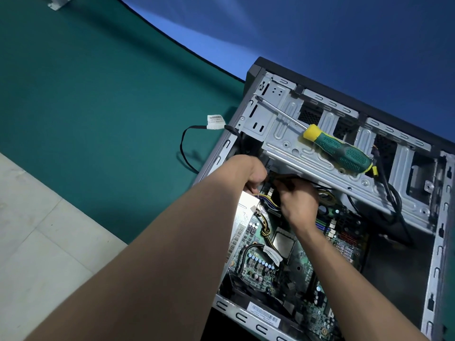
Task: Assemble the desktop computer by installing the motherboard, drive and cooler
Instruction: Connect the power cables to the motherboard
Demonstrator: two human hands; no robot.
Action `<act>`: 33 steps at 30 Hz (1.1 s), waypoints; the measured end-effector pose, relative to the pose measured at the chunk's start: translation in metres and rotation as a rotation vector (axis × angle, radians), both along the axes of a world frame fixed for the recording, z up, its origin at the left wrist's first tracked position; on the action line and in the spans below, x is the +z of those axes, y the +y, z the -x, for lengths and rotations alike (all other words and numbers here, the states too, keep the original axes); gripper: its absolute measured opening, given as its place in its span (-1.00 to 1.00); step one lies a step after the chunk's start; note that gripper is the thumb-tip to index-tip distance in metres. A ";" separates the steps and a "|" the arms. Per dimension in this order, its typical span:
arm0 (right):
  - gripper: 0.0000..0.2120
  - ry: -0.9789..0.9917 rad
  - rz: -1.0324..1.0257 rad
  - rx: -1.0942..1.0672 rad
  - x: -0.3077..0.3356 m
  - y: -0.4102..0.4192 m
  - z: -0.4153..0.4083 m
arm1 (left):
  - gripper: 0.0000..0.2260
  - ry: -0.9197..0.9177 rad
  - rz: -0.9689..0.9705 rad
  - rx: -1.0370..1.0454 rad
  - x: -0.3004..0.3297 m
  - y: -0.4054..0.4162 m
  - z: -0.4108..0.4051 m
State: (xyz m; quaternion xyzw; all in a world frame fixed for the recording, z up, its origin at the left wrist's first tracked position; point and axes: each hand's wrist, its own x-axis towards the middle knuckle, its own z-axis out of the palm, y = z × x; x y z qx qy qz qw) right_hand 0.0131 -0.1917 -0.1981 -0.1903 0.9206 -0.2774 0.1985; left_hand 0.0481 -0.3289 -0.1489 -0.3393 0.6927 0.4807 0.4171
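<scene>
An open computer case (440, 242) lies on its side at the right. Inside it sits the green motherboard (305, 264), its bare processor (283, 242) showing with no cooler on it. Both hands reach under the metal drive cage (290, 141). My left hand (248, 172) has its fingers curled down by a bundle of coloured wires (268, 201) next to the power supply (243, 215). My right hand (299, 205) curls its fingers round a dark connector or cable under the cage; the fingertips are hidden.
A green and yellow screwdriver (342, 150) lies on top of the drive cage. A black cable with a white label (215, 122) trails out of the case onto the green mat (98, 99). Pale floor tiles (37, 242) lie at the lower left.
</scene>
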 end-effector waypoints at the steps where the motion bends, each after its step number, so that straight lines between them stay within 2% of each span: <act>1: -0.82 0.008 0.012 -0.007 -0.001 0.001 -0.001 | -0.69 -0.001 -0.007 -0.002 0.001 0.000 -0.001; 9: -0.81 0.037 0.073 0.005 -0.005 0.000 -0.004 | -0.62 -0.003 -0.004 0.043 -0.002 0.000 -0.001; 20: -0.78 0.091 -0.075 0.144 0.004 -0.003 0.002 | -0.59 0.031 0.017 0.145 -0.002 0.001 -0.001; 30: -0.79 0.054 -0.071 0.114 0.005 -0.004 0.000 | -0.59 0.030 0.001 0.093 0.001 0.000 -0.002; 33: -0.80 0.111 -0.059 0.135 0.007 -0.005 0.001 | -0.61 0.031 -0.002 0.086 0.000 0.000 -0.001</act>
